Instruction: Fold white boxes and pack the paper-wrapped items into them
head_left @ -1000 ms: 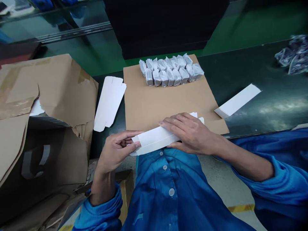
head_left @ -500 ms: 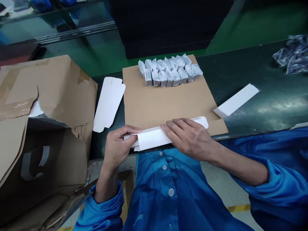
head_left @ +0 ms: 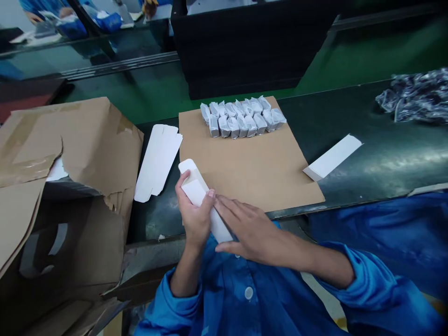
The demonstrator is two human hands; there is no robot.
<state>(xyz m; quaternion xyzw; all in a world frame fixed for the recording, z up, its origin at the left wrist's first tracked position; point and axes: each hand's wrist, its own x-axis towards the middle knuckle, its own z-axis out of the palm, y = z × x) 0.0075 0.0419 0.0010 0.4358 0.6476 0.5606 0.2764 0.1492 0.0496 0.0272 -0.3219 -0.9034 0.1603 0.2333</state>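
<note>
A long white carton (head_left: 220, 228) stands tilted above the table's front edge, its upper end open with a rounded flap sticking up. My left hand (head_left: 196, 214) is closed around its upper part, thumb across the front face. Fingers stretched out, my right hand (head_left: 248, 228) lies against the carton's right side and lower end; its palm side is hidden. Beyond them is a sheet of brown cardboard (head_left: 245, 172) bearing two rows of small wrapped packets (head_left: 241, 119). Flat white carton blanks (head_left: 157, 161) lie to the left of the sheet.
Another formed white carton (head_left: 334, 156) rests over the sheet's right edge. A large torn cardboard box (head_left: 94, 140) stands at left. Clear plastic-wrapped items (head_left: 416, 95) lie at far right on the dark green table (head_left: 385, 163). A black bin (head_left: 245, 51) stands behind; another person's hands show top left.
The white carton has swung from nearly level to steeply tilted, its flapped end now up at the left. My left hand has shifted to grip its body; my right hand has slid to the lower end.
</note>
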